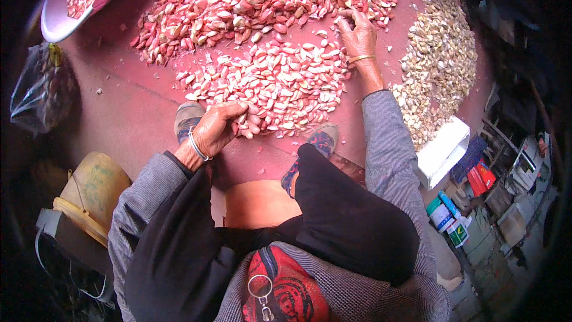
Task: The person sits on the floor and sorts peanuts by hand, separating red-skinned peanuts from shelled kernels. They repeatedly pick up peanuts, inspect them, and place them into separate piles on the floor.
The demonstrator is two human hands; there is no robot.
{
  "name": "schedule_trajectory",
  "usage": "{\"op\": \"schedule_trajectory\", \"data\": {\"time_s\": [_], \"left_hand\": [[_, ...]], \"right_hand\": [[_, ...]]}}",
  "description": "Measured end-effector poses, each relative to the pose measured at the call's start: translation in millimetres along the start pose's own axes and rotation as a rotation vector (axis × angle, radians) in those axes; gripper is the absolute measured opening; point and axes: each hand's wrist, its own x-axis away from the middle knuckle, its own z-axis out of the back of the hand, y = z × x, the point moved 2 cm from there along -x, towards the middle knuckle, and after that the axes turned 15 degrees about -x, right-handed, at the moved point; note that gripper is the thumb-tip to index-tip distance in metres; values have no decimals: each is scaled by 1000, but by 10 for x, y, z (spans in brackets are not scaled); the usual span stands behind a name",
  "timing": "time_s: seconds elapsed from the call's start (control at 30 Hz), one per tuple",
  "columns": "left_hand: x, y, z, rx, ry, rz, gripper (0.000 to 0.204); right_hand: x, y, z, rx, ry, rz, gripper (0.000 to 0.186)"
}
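Note:
A loose heap of pale pink, clove-like pieces (280, 83) lies on the reddish floor between my shoes. Behind it spreads a larger, redder pile (250, 6) of similar pieces; I cannot tell their exact kind. My left hand (215, 126), with a bracelet at the wrist, is curled at the near left edge of the paler heap. What its fingers hold, if anything, is unclear. At the right edge of the redder pile, my right hand (360, 36) has its thumb and forefinger drawn together. Anything between those fingertips is too small to make out.
A tan pile (438, 65) of dry pieces lies at right, against a white box (444, 150). A pink-white basin (65, 21) with red pieces stands far left, above a tied plastic bag (44, 86). A yellowish bucket (95, 188) is at my left. Clutter, including bottles (447, 217), lies right.

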Motion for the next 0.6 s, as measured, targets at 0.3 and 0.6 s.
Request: {"op": "schedule_trajectory", "data": {"time_s": [0.3,0.6], "left_hand": [[-8,-30,16,-5,8,4,30],[-7,-21,4,-12,38,15,31]], "right_hand": [[284,104,20,-67,20,41,16],[189,128,-134,87,-62,223,9]]}}
